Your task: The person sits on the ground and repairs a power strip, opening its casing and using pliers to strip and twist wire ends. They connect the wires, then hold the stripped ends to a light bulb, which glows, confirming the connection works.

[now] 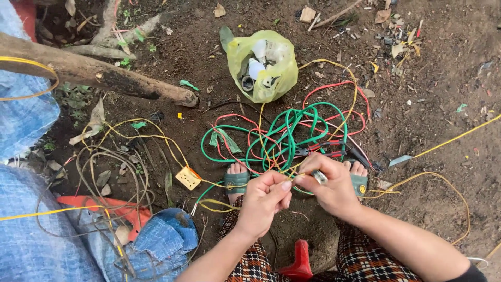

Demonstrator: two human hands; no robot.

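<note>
Head view.

Left hand (265,201): fingers pinched shut on a thin yellow wire (219,203), thumb and fingertips meeting just at the right hand. The wire trails away from the pinch to the person's left, over the dirt and toward a small yellow switch box (188,178).

Right hand (330,189): clenched around a small metal-tipped tool (319,177), whose grey end shows between the fingers. It touches the left hand at the fingertips.

Ahead of the grip: a tangle of green wire (284,130), red wire (334,89) and yellow strands, looped loosely on the ground. Pliers with red and black handles (326,149) lie in the tangle, just beyond the right hand.

Beyond the tangle: a yellow plastic bag (263,65), open, holding white bulbs and fittings.

Beside the grip, one on each side: two feet in green sandals (237,180), toes pointing away.

Below the grip: knees in checked cloth, a red object (300,261) between them; what it is cannot be told.

Far to the left of the grip: a bare log (99,75) lying across the dirt, blue woven sacking (31,235), and a heap of dull brown cable (112,177).
</note>
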